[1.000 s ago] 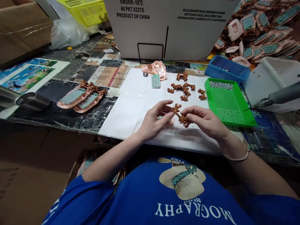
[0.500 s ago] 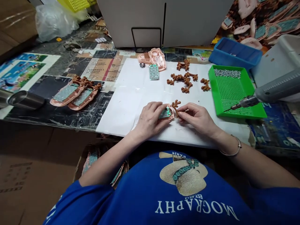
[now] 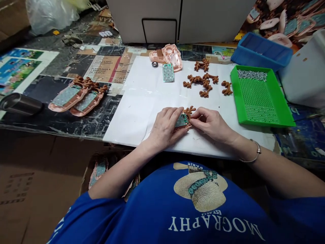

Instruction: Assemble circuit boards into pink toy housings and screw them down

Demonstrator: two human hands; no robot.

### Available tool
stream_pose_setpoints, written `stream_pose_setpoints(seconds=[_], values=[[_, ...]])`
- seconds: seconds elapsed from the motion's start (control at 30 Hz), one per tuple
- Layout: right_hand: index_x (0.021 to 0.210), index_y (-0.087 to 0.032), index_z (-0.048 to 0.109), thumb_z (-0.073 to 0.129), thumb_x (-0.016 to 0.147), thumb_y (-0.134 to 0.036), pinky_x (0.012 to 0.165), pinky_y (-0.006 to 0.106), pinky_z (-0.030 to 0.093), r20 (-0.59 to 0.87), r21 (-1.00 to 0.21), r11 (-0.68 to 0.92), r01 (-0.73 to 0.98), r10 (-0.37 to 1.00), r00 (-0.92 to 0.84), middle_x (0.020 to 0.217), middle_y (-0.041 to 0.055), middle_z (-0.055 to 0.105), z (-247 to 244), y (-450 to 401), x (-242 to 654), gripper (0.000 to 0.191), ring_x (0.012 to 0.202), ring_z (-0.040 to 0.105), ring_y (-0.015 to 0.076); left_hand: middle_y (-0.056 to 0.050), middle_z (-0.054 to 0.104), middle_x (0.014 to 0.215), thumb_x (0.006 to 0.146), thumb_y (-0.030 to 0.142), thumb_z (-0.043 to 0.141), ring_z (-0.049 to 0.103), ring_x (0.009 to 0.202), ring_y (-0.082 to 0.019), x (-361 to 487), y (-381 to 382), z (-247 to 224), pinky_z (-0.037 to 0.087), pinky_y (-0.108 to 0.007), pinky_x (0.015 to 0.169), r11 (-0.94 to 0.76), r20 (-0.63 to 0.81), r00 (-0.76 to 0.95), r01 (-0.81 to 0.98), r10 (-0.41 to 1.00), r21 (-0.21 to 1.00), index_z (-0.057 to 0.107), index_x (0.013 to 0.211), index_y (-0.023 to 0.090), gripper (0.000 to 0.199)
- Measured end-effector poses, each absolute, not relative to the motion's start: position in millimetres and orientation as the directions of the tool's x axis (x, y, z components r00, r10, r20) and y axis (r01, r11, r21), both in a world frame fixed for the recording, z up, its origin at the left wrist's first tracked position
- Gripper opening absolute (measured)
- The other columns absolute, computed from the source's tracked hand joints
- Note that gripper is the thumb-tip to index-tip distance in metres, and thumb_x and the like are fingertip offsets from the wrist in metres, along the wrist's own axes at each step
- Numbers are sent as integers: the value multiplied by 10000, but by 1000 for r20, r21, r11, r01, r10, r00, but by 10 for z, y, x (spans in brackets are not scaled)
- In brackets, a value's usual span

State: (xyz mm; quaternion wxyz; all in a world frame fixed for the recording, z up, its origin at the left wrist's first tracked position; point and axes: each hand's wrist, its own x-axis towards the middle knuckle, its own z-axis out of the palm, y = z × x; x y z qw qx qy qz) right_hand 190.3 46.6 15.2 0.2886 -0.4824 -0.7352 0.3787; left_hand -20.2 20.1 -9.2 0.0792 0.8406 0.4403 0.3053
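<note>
My left hand is wrapped over a small pink plastic shell with a green circuit board inside, keeping it on the white sheet. My right hand pinches a brown antler-shaped piece against the shell's right end. Part of the shell is hidden under my left fingers. Beyond my hands lie several more brown antler pieces. Farther back, an open pink shell sits with a loose circuit board and a small round dark part beside it.
Two pink shells with boards and antlers rest at left, near a metal cup. On the right stand a green tray with screws and a blue bin. A grey panel blocks the back.
My right hand has brought the antler piece left, onto the end of the shell. The power screwdriver at right has swung out of view. The camera view has shifted slightly.
</note>
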Motion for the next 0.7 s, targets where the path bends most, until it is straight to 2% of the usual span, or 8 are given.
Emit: stream_pose_setpoints(seconds=[0.1, 0.2, 0.27, 0.33, 0.47, 0.57, 0.7], values=[[831, -196, 584, 690, 810, -334, 581, 296, 432, -2, -803, 208, 559, 936, -351, 738, 13, 654, 171, 511, 1930, 175, 626, 568, 144, -175, 616, 1274, 936, 460, 609, 550, 1176, -301, -202, 199, -86, 459, -452, 1015, -603, 448, 426, 686, 786, 407, 441, 1396, 111, 601], [953, -208, 554, 730, 780, -399, 575, 301, 438, 66, -784, 189, 591, 973, -223, 853, 17, 665, 148, 562, 1954, 313, 586, 570, 131, -168, 615, 1269, 940, 457, 603, 551, 1164, -295, -201, 203, -86, 459, -453, 1009, -592, 430, 422, 682, 798, 429, 418, 1420, 128, 610], [1108, -219, 554, 706, 805, -426, 569, 304, 450, 118, -814, 210, 541, 973, -199, 989, 35, 670, 124, 610, 1948, 397, 563, 572, 115, -162, 613, 1275, 940, 456, 602, 550, 1169, -295, -201, 206, -90, 457, -452, 1011, -585, 414, 425, 686, 805, 433, 412, 1427, 140, 610], [1184, -230, 581, 663, 848, -423, 578, 302, 460, 111, -847, 239, 474, 953, -282, 996, 31, 675, 107, 660, 1923, 396, 576, 582, 116, -159, 611, 1279, 939, 458, 601, 548, 1176, -297, -200, 208, -96, 454, -452, 1012, -578, 404, 424, 692, 810, 433, 409, 1431, 145, 614], [982, -205, 694, 653, 868, -409, 608, 290, 428, 85, -877, 252, 409, 919, -386, 745, -6, 642, 93, 708, 1856, 237, 629, 546, 132, -170, 613, 1266, 943, 463, 592, 547, 1175, -301, -200, 205, -99, 457, -450, 998, -573, 407, 417, 697, 813, 431, 397, 1436, 122, 630], [960, -194, 701, 669, 853, -401, 603, 289, 398, 92, -893, 227, 389, 937, -337, 705, -15, 609, 68, 680, 1831, 235, 628, 509, 129, -174, 617, 1253, 936, 448, 612, 551, 1160, -297, -201, 199, -91, 461, -433, 986, -583, 415, 424, 695, 805, 421, 401, 1427, 92, 642], [949, -190, 692, 673, 830, -380, 634, 297, 417, 115, -909, 206, 362, 959, -258, 714, -15, 600, 33, 637, 1835, 225, 654, 521, 137, -171, 611, 1263, 929, 451, 623, 546, 1165, -298, -201, 195, -83, 456, -433, 994, -575, 406, 419, 697, 812, 429, 399, 1431, 93, 656]])
